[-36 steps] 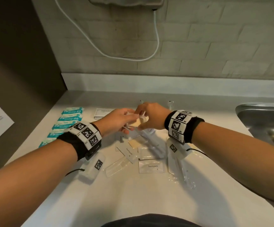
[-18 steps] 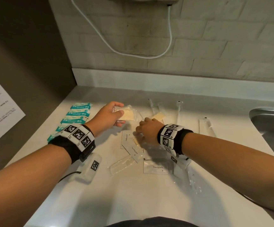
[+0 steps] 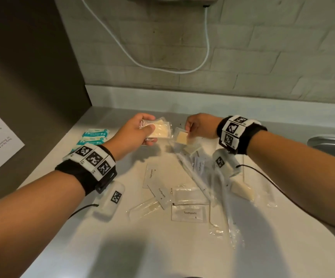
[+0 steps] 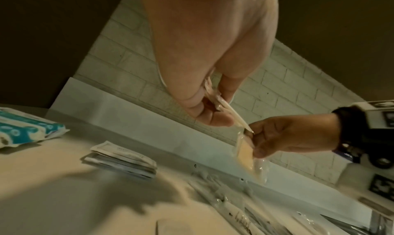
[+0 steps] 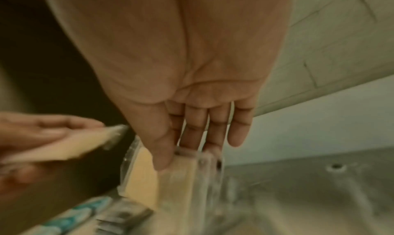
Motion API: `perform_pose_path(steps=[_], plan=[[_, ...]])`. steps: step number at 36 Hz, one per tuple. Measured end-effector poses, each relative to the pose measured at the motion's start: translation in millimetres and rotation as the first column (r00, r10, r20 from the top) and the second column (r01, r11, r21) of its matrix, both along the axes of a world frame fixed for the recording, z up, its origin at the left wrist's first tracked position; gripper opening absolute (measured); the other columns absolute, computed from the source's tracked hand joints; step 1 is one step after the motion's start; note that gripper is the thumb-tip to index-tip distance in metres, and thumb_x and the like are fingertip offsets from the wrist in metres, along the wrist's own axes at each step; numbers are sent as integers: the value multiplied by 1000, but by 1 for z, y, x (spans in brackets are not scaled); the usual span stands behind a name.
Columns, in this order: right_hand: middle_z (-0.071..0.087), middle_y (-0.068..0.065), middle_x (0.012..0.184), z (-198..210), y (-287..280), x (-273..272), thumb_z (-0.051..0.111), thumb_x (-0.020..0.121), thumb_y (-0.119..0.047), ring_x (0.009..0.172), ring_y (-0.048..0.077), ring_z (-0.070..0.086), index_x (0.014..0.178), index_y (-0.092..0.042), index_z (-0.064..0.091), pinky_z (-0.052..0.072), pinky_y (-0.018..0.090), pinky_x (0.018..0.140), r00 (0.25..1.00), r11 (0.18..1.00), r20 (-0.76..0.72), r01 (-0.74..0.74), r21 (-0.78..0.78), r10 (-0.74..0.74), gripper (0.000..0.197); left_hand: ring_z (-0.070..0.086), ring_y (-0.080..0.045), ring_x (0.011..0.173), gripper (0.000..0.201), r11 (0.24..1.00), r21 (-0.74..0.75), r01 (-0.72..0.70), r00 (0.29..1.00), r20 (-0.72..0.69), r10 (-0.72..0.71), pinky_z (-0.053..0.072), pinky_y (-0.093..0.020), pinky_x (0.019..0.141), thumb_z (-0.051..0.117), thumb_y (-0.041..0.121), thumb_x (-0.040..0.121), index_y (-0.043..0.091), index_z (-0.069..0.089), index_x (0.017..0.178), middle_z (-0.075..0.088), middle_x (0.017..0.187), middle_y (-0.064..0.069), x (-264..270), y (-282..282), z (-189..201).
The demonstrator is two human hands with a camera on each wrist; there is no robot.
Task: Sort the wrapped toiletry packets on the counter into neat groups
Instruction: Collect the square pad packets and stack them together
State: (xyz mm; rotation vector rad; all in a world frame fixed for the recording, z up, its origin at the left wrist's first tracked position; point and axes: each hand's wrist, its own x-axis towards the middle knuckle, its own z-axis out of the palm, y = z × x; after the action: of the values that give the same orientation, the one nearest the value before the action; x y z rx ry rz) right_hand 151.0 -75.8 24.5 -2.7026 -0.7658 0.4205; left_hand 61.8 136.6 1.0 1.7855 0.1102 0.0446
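1. Fingers (image 3: 147,128) of the left hand (image 3: 131,135) pinch a clear-wrapped pale yellow soap packet (image 3: 159,131), held flat above the counter (image 3: 102,247) near its back edge.
2. Right hand (image 3: 199,125) pinches a smaller clear packet (image 3: 181,137) with a tan square inside by its top edge; it hangs below the fingertips, just beside the soap.
3. Toothpaste sachets (image 3: 189,213) lie mid-counter; teal packets (image 3: 95,133) line the left edge.

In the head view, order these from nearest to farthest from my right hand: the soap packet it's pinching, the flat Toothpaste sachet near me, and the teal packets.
1. Soap packet: pinched by the right hand.
2. Teal packets: far left, beyond the left hand.
3. Toothpaste sachet: near counter edge.
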Motion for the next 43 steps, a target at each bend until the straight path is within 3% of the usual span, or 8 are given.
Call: perform_pose_path(steps=[5, 10, 14, 20, 25, 30, 36, 43], plan=[[65, 5, 109, -21, -7, 24, 67, 84, -12, 105, 27, 60, 105, -16, 65, 47, 34, 93, 1000, 975, 1, -5, -221, 5, 22, 71, -15, 72, 22, 999, 3, 47, 999, -19, -47, 59, -22, 61, 52, 7, 99, 19, 55, 117, 59, 111, -5, 7, -14, -4], [56, 8, 132, -47, -5, 23, 72, 80, -10, 117, 29, 56, 140, -18, 42, 48, 36, 96, 992, 959, -122, -9, -283, -27, 67, 70, -21, 77, 24, 997, 22, 77, 996, -43, -76, 59, -23, 63, 51, 6, 99, 18, 55, 120, 60, 111, -6, 12, -23, -12], [45, 4, 147, -54, -2, 23, 69, 82, -10, 129, 26, 48, 145, -19, 39, 43, 36, 104, 989, 950, -149, -55, -307, 9, 70, 70, -22, 80, 25, 995, 37, 90, 994, -59, -87, 60, -22, 64, 51, 7, 99, 19, 55, 122, 61, 112, -6, 13, -25, -13], [47, 8, 129, -42, -6, 17, 74, 79, -31, 118, 29, 49, 127, -18, 57, 45, 38, 97, 994, 902, 33, -83, -424, 107, 52, 69, -20, 75, 23, 995, 31, 91, 995, -41, -90, 59, -21, 61, 50, 6, 99, 18, 54, 119, 61, 109, -8, 15, -27, -15], [59, 9, 117, -38, -23, 1, 74, 80, -27, 107, 30, 57, 111, -9, 61, 50, 38, 89, 996, 960, 84, 27, -280, -4, 38, 71, -20, 75, 22, 992, 18, 124, 992, -25, -124, 60, -24, 65, 52, 7, 98, 22, 56, 114, 61, 115, -11, 12, -28, -15], [63, 4, 95, -31, -55, -19, 75, 78, -23, 86, 25, 58, 92, -17, 54, 45, 29, 72, 990, 988, 69, 131, -84, -126, 26, 71, -14, 72, 22, 987, 8, 163, 986, -18, -163, 58, -24, 67, 54, 8, 98, 27, 58, 109, 60, 116, -8, 6, -35, -12], [54, -9, 86, -24, -94, -62, 77, 78, -30, 81, 16, 54, 105, -22, 54, 42, 27, 72, 980, 978, -16, 196, -70, -198, 36, 72, -18, 78, 22, 979, 13, 205, 978, -34, -204, 60, -25, 69, 55, 9, 97, 25, 58, 113, 60, 119, -11, -7, -52, -12], [59, -1, 102, -36, -129, -98, 78, 76, -31, 88, 19, 58, 110, -17, 55, 52, 32, 80, 938, 933, -132, 290, -212, -321, 43, 73, -16, 78, 21, 959, 74, 273, 962, -43, -271, 58, -25, 70, 56, 13, 97, 26, 59, 113, 57, 124, -11, -23, -72, -14]])
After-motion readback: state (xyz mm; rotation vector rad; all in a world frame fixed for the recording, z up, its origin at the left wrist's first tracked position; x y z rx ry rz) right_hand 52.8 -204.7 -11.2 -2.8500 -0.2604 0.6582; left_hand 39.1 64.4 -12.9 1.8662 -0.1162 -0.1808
